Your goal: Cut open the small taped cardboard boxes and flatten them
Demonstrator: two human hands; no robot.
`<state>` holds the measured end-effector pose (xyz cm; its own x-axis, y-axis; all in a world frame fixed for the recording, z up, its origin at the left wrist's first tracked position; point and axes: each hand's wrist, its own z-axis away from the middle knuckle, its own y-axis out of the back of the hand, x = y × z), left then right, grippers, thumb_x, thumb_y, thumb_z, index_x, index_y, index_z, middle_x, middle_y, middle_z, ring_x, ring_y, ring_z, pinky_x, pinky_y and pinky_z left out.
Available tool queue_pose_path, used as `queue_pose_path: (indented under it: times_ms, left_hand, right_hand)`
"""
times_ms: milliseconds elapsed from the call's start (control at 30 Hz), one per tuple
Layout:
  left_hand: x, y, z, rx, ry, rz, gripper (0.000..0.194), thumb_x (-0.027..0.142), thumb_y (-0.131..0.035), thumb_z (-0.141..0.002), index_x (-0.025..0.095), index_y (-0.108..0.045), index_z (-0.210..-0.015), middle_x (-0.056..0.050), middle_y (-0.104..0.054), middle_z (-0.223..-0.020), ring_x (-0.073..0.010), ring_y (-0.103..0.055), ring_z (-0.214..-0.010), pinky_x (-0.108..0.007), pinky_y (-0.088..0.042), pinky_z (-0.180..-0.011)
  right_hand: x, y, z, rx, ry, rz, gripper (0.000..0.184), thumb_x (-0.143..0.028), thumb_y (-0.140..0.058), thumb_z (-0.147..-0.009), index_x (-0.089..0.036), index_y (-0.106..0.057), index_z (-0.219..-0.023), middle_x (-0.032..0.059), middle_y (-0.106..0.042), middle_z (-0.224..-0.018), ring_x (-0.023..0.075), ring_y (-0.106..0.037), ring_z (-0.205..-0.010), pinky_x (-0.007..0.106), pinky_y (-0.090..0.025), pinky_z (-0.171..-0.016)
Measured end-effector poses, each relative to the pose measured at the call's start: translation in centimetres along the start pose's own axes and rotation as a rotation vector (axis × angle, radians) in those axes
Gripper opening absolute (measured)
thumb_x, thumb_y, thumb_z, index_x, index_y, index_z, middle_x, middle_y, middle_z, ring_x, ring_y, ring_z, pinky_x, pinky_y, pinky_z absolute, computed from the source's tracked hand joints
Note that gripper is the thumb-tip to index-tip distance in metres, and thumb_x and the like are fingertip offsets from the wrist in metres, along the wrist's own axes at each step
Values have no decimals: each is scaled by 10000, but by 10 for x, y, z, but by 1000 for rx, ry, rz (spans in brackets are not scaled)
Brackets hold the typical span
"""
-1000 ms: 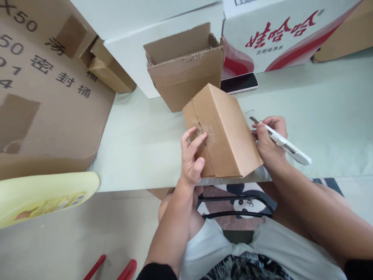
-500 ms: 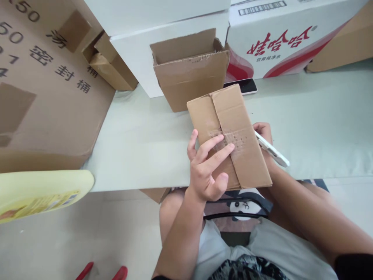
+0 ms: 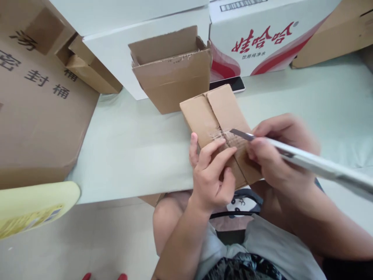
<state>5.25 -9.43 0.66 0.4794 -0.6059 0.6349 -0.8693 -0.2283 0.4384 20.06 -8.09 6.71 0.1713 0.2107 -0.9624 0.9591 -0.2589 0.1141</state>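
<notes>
A small closed cardboard box [image 3: 229, 105] lies at the table's front edge, turned at an angle, with torn, scuffed tape across its middle seam. My left hand [image 3: 212, 175] holds it steady, bent fingertips pressing on the top and the outer finger beside its left edge. In my right hand [image 3: 282, 151] is a white utility knife [image 3: 314, 161], gripped near the front between thumb and fingers. Its blade is out and points left, over the seam area; whether the tip touches the cardboard I cannot tell.
An open-topped cardboard box [image 3: 175, 83] stands behind, near a phone [image 3: 233, 83]. White cartons [image 3: 253, 42] line the back. A large brown carton [image 3: 37, 116] and a pale yellow bottle [image 3: 37, 198] are at left. The pale green table cover [image 3: 131, 155] extends sideways.
My right hand has come up from behind the box's right side, bringing the knife over the top with its blade showing. My left fingers have bent more. The view has shifted.
</notes>
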Motion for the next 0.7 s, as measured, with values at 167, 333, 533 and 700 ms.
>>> queue_pose_path:
  times_ms: [167,333,533,700]
  left_hand:
    - [-4,-2,2,34,-15,82,248,115,-568,-810,252,-605,-1013,-37,-717,-1099,-251,-711,-1114,-622,-213,-1354]
    - [-9,-2,7,50,-38,48,226,140,-545,-839,242,-609,-1030,-36,-713,-1143,-233,-717,-1110,-575,-239,-1357]
    - [-13,-3,8,73,-70,-3,232,119,-508,-842,218,-613,-1023,-36,-717,-1162,-186,-717,-1121,-509,-241,-1379]
    - [-13,-1,7,67,-77,-18,218,122,-500,-855,219,-613,-1015,-30,-719,-1129,-176,-726,-1100,-494,-250,-1381]
  right_hand:
    - [5,4,-3,-106,142,314,71,-267,-716,-880,-299,-661,-848,-57,-620,-629,107,-506,-495,293,-436,-516]
    - [8,6,-9,-185,206,403,83,-243,-660,-850,-294,-702,-901,-37,-689,-682,121,-559,-534,275,-457,-537]
    - [10,4,-8,-206,246,505,130,-218,-661,-849,-259,-702,-965,-33,-718,-713,114,-604,-556,242,-466,-550]
    - [11,1,-9,-202,303,513,112,-193,-647,-870,-250,-689,-957,-38,-715,-708,94,-604,-553,219,-468,-554]
